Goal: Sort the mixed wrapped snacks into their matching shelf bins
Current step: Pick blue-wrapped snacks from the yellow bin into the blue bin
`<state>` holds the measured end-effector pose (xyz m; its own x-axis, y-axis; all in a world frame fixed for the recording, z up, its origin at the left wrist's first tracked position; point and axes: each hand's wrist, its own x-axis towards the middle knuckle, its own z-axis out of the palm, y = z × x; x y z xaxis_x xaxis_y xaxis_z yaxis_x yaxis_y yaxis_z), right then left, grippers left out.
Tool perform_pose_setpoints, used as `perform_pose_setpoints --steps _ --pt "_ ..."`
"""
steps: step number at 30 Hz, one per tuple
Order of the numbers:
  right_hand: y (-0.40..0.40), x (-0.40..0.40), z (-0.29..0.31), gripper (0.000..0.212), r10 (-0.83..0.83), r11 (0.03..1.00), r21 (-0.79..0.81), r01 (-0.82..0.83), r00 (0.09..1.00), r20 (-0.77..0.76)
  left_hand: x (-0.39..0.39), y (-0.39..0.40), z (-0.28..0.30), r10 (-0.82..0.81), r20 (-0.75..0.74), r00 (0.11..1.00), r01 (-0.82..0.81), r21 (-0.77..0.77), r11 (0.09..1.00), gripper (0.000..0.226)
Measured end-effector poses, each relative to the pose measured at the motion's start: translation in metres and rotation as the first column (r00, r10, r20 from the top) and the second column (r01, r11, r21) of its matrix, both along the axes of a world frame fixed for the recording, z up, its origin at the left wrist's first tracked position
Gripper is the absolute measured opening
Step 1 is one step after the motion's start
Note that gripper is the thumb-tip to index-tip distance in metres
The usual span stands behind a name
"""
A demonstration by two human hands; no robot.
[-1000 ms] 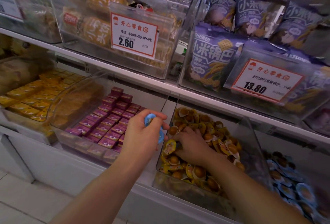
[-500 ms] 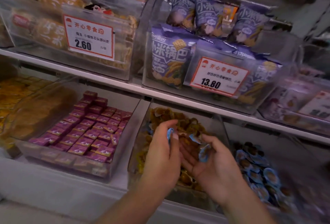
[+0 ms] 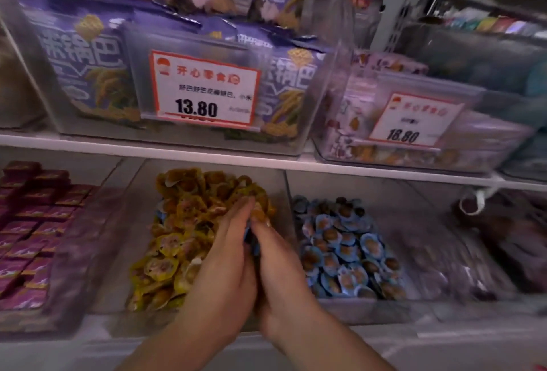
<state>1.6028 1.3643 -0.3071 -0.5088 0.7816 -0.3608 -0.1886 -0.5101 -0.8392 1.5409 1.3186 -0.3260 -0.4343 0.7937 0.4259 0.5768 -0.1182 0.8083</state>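
Both of my hands are pressed together over the clear bin of yellow wrapped snacks point(image 3: 177, 240). My left hand point(image 3: 225, 261) and my right hand point(image 3: 281, 276) cup blue wrapped snacks point(image 3: 251, 237) between them; only a thin blue sliver shows between the fingers. The bin of matching blue wrapped snacks point(image 3: 343, 252) stands just right of my hands, on the same lower shelf. The view is blurred by motion.
Purple boxed snacks point(image 3: 29, 237) fill the bin at the left. A white shelf edge point(image 3: 266, 163) runs overhead and carries bins of purple bags point(image 3: 88, 59) with a 13.80 price tag point(image 3: 204, 89) and an 18.80 tag point(image 3: 414, 122). Dark packets point(image 3: 503, 237) lie at the far right.
My right hand came out of the yellow snacks holding blue ones. Both hands then closed together around them. The view swung to the right.
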Motion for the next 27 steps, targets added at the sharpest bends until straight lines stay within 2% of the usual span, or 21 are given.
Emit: perform_pose_setpoints --steps 3,5,7,9,10,12,13,15,16,17,19,20,21,23,25,27 --pt "0.005 0.015 0.011 0.034 0.086 0.976 -0.185 -0.111 0.986 -0.140 0.003 -0.002 0.014 -0.112 -0.161 0.981 0.102 -0.066 0.993 0.067" --pt "0.006 0.025 0.020 0.040 0.134 0.955 -0.231 -0.185 0.967 -0.217 0.001 -0.005 0.020 -0.126 -0.320 0.939 0.102 -0.090 0.991 0.072" --pt "0.007 0.033 0.030 0.037 0.172 0.966 -0.154 -0.208 0.960 -0.221 -0.002 -0.007 0.025 -0.102 -0.488 0.867 0.081 -0.064 0.995 0.068" --pt "0.009 0.041 0.034 0.031 0.193 0.981 0.009 -0.195 0.965 -0.178 0.001 -0.005 0.023 -0.123 -0.522 0.844 0.125 -0.032 0.992 0.066" --pt "0.011 0.045 0.035 0.035 0.188 0.981 0.074 -0.179 0.971 -0.149 0.004 -0.004 0.021 -0.162 -0.458 0.874 0.176 -0.012 0.984 0.066" --pt "0.013 0.051 0.035 0.041 0.157 0.980 0.137 -0.141 0.981 -0.115 0.012 -0.003 0.019 -0.288 -0.124 0.950 0.292 0.017 0.956 0.069" --pt "0.015 0.054 0.035 0.044 0.148 0.980 0.152 -0.131 0.983 -0.110 0.014 -0.002 0.020 -0.351 0.086 0.933 0.346 0.062 0.936 0.072" --pt "0.024 0.060 0.037 0.043 0.127 0.981 0.166 -0.104 0.982 -0.138 0.014 0.002 0.021 -0.440 0.456 0.774 0.374 0.233 0.898 0.079" --pt "0.030 0.063 0.039 0.039 0.105 0.984 0.160 -0.081 0.983 -0.148 0.010 0.003 0.022 -0.441 0.539 0.717 0.328 0.297 0.897 0.077" --pt "0.039 0.067 0.039 0.035 0.080 0.987 0.149 -0.058 0.986 -0.144 0.005 0.001 0.023 -0.417 0.538 0.733 0.276 0.325 0.904 0.068" --pt "0.062 0.071 0.039 0.024 0.014 0.987 0.161 0.000 0.996 -0.087 -0.010 -0.005 0.023 -0.200 0.348 0.916 0.110 0.262 0.959 0.045" --pt "0.077 0.072 0.038 0.020 -0.042 0.981 0.186 0.052 0.997 -0.058 -0.019 -0.009 0.020 -0.063 0.213 0.975 0.015 0.219 0.976 0.035" --pt "0.092 0.071 0.035 0.016 -0.102 0.972 0.209 0.108 0.994 -0.041 -0.029 -0.013 0.016 0.033 0.108 0.994 -0.052 0.178 0.983 0.028" --pt "0.119 0.064 0.030 0.012 -0.152 0.963 0.230 0.142 0.988 0.026 -0.045 -0.021 0.010 0.115 0.004 0.993 -0.115 0.116 0.987 0.025" --pt "0.137 0.053 0.023 0.025 -0.129 0.975 0.197 0.099 0.981 0.147 -0.057 -0.032 0.008 0.149 -0.047 0.988 -0.146 0.070 0.987 0.025" --pt "0.149 0.041 0.012 0.043 -0.088 0.977 0.213 0.029 0.958 0.273 -0.071 -0.046 0.009 0.189 -0.166 0.968 -0.183 0.050 0.982 0.029"
